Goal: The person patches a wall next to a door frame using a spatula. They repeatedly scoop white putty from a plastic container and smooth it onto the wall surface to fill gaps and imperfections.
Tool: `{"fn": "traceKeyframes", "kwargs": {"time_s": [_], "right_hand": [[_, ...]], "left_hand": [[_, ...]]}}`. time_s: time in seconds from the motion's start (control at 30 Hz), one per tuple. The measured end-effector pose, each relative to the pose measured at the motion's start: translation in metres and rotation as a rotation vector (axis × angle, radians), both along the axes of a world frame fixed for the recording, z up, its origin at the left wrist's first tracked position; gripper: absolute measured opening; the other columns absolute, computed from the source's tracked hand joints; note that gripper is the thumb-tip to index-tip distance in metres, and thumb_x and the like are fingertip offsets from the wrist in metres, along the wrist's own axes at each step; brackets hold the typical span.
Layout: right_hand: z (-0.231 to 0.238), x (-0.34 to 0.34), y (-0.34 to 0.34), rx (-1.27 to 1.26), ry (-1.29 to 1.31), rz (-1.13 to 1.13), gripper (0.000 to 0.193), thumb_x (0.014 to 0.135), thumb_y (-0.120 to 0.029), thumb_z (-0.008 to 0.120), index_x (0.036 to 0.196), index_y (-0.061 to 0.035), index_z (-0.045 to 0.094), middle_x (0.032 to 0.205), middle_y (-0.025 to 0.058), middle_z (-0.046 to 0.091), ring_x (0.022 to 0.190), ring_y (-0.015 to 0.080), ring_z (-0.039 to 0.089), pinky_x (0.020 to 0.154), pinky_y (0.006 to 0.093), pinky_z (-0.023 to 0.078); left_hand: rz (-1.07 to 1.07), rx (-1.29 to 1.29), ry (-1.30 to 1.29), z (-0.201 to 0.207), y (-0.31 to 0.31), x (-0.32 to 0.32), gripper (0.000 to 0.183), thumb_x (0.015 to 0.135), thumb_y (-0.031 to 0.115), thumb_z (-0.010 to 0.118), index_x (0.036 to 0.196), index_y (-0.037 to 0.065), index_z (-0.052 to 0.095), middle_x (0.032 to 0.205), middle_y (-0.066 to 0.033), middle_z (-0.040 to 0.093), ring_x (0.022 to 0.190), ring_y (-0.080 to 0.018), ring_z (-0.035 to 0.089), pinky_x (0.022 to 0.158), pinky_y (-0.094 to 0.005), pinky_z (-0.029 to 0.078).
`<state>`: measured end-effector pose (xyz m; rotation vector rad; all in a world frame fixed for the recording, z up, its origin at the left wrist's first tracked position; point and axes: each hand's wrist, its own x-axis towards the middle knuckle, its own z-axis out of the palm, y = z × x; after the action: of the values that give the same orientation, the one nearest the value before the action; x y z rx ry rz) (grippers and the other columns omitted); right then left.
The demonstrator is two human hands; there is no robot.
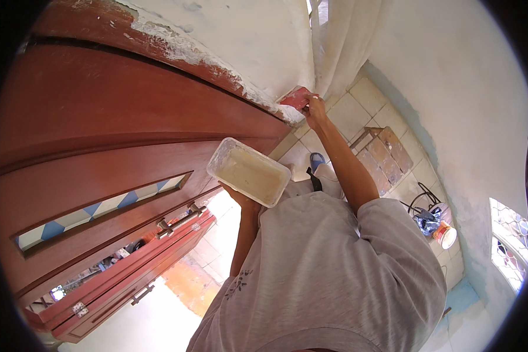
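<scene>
My left hand grips a rectangular white plastic tub from below its near left side. Pale, creamy paste lies in the tub, with smears along the inner walls. Up and to the right, my right hand is closed on a red putty spreader. The spreader's edge rests at the foot of the white wall, beside the reddish-brown door frame. Rough white filler runs along the seam between wall and frame. The spreader's working edge is partly hidden.
A red-brown wooden door with a metal handle fills the left side. Pale curtains hang near my right hand. On the tiled floor stand a low wooden stool and a red-and-white can. A barred window is at right.
</scene>
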<state>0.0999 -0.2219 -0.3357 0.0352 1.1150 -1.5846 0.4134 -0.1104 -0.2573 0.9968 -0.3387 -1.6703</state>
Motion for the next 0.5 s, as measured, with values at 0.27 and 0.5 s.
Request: {"fn": "traceKeyframes", "kwargs": {"time_s": [0.27,0.5], "right_hand": [[0.03,-0.023,0.002,-0.11,-0.268,-0.081,0.011,0.098,-0.011,0.058,0.097,-0.001,0.063,0.08,0.0071,0.065,0.077,0.0178,0.065,0.074,0.0301,0.057],[-0.007,-0.01,0.03,-0.008,-0.188,-0.082,0.013,0.1,-0.014,0.056,0.098,-0.0031,0.063,0.082,0.0063,0.065,0.081,0.017,0.065,0.074,0.0293,0.055]], "left_hand": [[-0.069,-0.009,0.118,-0.003,-0.007,-0.006,0.075,0.104,0.072,0.024,0.155,0.02,0.04,0.153,-0.0049,0.049,0.137,-0.0284,0.051,0.113,-0.0469,0.046],[-0.042,0.013,0.034,0.008,-0.001,-0.012,0.074,0.104,0.072,0.026,0.155,0.02,0.04,0.151,-0.0043,0.05,0.136,-0.0282,0.052,0.113,-0.0467,0.046]]}}
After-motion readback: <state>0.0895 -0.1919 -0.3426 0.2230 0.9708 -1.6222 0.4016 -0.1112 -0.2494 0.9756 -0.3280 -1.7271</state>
